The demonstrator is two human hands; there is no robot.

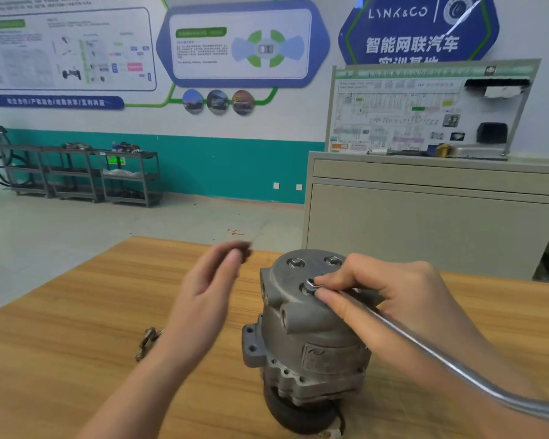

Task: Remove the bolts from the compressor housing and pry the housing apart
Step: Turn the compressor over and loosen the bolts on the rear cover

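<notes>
Grey cast metal, the compressor housing (301,327) stands on end on the wooden table (61,327), its round end cap facing up and its dark pulley end down on the wood. Three bolts show on the cap: two bolt heads (296,263) at the far edge sit bare, and the nearer bolt (309,285) has the head of a wrench (425,346) seated on it. The wrench's bright steel shank runs from that bolt toward the lower right, passing out of view at the edge.

Curled over the cap, the right hand (390,289) pinches the wrench just behind its head, its fingers (330,294) lying along the shank and touching the cap beside the near bolt. The thumb side is hidden under the hand.

To the left of the housing, the left hand (203,299) hovers above the table, apart from the metal. Its fingers are straight and close together, pointing away from the camera, and hold nothing that can be seen. A dark blurred shape (243,248) lies just past the fingertips; what it is cannot be told.

A short piece of chain (146,342) lies on the table beside the left forearm. Beyond the table stands a beige cabinet (425,223) carrying a wiring-diagram board (409,112).
</notes>
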